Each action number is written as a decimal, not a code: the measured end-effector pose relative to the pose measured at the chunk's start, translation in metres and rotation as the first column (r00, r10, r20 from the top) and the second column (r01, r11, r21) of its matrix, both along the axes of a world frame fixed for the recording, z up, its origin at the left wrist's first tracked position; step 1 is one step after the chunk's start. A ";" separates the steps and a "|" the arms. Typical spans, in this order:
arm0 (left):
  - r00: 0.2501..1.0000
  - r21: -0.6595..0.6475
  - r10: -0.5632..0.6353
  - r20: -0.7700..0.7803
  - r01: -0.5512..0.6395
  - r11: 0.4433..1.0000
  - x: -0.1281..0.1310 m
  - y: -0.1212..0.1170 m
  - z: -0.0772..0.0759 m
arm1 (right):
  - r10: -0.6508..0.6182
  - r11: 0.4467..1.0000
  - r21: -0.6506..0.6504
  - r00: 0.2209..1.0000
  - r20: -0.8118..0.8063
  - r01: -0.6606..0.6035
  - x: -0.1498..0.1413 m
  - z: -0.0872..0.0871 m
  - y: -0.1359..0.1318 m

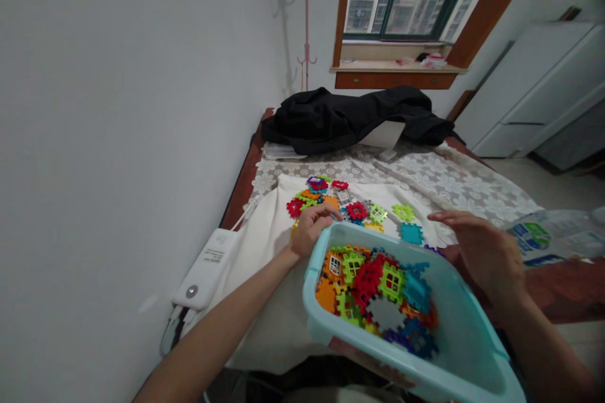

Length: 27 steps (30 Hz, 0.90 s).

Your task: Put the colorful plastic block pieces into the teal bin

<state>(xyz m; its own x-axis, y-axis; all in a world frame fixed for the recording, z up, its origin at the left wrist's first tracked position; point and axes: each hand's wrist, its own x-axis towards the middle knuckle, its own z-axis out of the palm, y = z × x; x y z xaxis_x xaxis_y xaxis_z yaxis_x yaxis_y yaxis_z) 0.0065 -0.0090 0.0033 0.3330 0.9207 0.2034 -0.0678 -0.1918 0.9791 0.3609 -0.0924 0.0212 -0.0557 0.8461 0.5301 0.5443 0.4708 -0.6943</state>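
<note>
Well, the tub [466, 324] holds multicoloured toothed tiles [368, 282]

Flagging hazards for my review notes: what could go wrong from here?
The light blue bin appears close to the near edge of the table, so it might tip and spill the plastic pieces inside. Loose pieces on the white cloth, near the left hand, could get knocked away. The left forearm might snag the cables beside it.
</note>
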 end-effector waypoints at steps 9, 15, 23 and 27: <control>1.000 -0.019 -0.002 0.011 0.002 1.000 0.001 -0.002 0.002 | 0.002 0.986 -0.127 0.763 0.646 0.105 0.050 -0.121 -0.007; 1.000 0.009 -0.007 0.015 0.007 1.000 0.000 0.000 -0.003 | -0.102 0.986 -0.026 0.721 0.685 0.163 0.043 -0.110 -0.002; 1.000 0.000 -0.004 0.024 0.004 1.000 0.001 0.001 -0.004 | 0.141 0.990 -0.118 0.691 0.709 -0.080 0.026 -0.090 0.027; 1.000 0.015 0.002 0.017 -0.002 1.000 0.000 0.001 -0.003 | 0.124 0.992 -0.104 0.703 0.700 -0.072 0.015 -0.087 0.043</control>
<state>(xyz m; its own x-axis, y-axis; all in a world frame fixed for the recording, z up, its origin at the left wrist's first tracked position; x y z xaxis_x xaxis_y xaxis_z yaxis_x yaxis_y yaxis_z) 0.0066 -0.0085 0.0005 0.3277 0.9182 0.2225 -0.0838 -0.2064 0.9749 0.3761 -0.0497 -0.0660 -0.4748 0.8445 0.2477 0.8402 0.5188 -0.1581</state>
